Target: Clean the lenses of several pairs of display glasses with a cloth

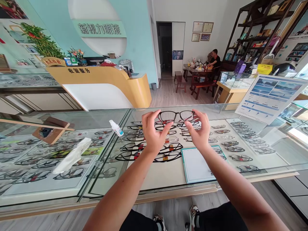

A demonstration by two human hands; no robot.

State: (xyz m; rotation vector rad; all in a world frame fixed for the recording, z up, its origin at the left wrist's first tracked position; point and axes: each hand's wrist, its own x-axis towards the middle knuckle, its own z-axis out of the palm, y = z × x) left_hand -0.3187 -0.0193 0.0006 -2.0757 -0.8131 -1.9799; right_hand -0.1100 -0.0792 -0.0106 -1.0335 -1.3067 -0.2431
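Note:
Both of my hands hold up one pair of dark-rimmed eyeglasses above the glass display counter. My left hand pinches the left side of the frame, with the thumb below and the fingers above. On the other side, my right hand grips the right edge in the same way. The lenses face level, and rows of glasses show through and below them. A small white bottle stands or lies on the glass to the left. Farther left lies a crumpled white cloth.
Beneath the glass top lie rows of eyeglasses and a white teal-edged card. A wooden stand is at left, a printed sign at right. Beyond are a reception counter and a person seated at a table.

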